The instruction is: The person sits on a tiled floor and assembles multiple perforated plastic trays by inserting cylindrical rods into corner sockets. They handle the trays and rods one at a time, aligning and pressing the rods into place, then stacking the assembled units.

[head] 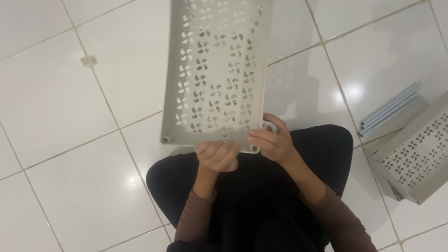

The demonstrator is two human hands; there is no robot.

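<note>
**Asker:** Above a white tiled floor [56,93], what is being held, and how would it handle?

**Describer:** One grey plastic shelf panel [217,70], a long rectangle pierced with rows of small petal-shaped holes. It is held up in the air in front of a seated person's dark-clothed lap, its far end running out of the top of the view. It looks light and fairly stiff, though thin perforated plastic like this would probably flex if twisted. The smooth surface could slip, so the raised rim along the near short edge, where both hands are, seems the best place to hold it.

**Asker:** What are the hands doing?

**Describer:** The left hand [218,156] is curled closed around the middle of the near edge, fingers pressed together over the rim. The right hand [273,140] grips the near right corner, fingers [259,136] bent and clamped on the rim beside a small round corner socket.

**Asker:** What else is there, counted from largest down?

**Describer:** One more perforated grey panel stack [415,158] lies on the floor at the right; how many panels it contains I cannot tell. Behind it lies one bundle of pale blue-grey tubes [392,109], perhaps three or four. One small pale tile spacer-like piece [88,60] sits on a grout line, well apart at the left.
</note>
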